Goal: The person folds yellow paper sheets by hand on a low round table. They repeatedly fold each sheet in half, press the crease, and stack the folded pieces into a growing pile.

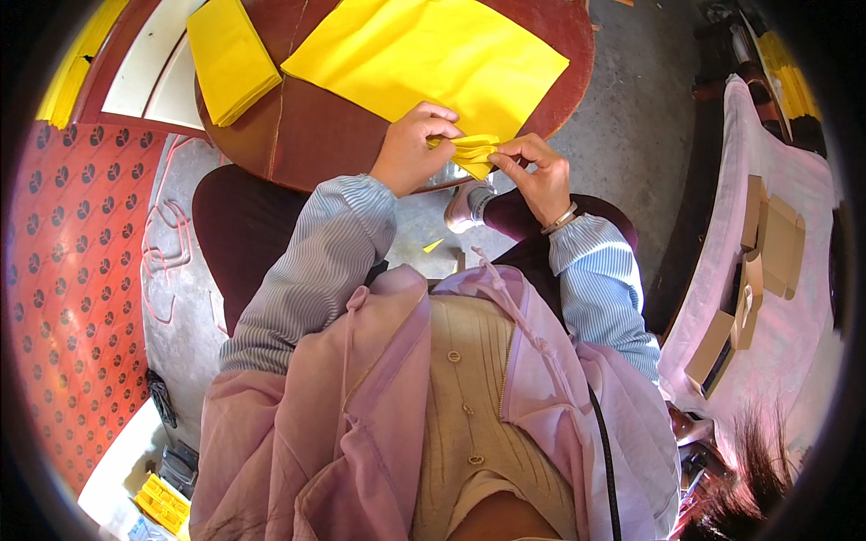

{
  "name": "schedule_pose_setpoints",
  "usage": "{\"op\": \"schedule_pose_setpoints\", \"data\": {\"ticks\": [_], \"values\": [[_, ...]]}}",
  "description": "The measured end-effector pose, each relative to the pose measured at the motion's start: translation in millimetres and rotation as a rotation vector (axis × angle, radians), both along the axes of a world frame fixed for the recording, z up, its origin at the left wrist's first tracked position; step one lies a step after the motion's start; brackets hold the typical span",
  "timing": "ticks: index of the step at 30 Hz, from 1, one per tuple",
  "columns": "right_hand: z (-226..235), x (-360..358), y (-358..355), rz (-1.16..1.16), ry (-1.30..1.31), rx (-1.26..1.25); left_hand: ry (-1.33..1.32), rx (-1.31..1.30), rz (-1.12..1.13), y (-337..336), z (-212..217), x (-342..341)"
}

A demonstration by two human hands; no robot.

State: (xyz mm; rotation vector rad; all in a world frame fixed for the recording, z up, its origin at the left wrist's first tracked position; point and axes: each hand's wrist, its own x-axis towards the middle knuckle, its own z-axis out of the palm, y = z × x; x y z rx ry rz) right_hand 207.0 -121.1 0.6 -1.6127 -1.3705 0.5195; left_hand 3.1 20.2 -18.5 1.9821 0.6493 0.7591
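Between my hands is a folded yellow strip (474, 148), bunched in several layers, at the near edge of the table. My left hand (410, 151) is closed around its left end. The thumb and fingers of my right hand (538, 177) pinch its right end. Just beyond lies a large, flat yellow sheet (433, 59) that looks like cloth; its near corner reaches to the strip, and I cannot tell whether they are joined. A neat stack of folded yellow pieces (232, 63) sits to the left of the sheet.
The round, dark red table (570, 95) stands in front of my knees. Left are a red patterned sheet (81, 270) and pink cord (167, 243) on the grey floor. At the right, open cardboard boxes (778, 243) lie on a pink cloth (722, 207).
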Motion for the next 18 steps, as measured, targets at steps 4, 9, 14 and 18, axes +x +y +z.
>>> {"op": "schedule_pose_setpoints", "data": {"ticks": [4,9,14,18], "values": [[-1,-1,2,-0.022,0.034,-0.003,-0.015,-0.054,-0.005,-2,0,-1],[0,-3,3,0.015,-0.001,0.056,0.038,-0.040,0.117,-13,2,9],[0,-2,-1,0.036,-0.077,0.081,0.043,-0.063,0.109,-8,3,8],[-8,7,-3,0.121,-0.110,0.111,0.056,-0.104,0.080,-7,5,7]]}}
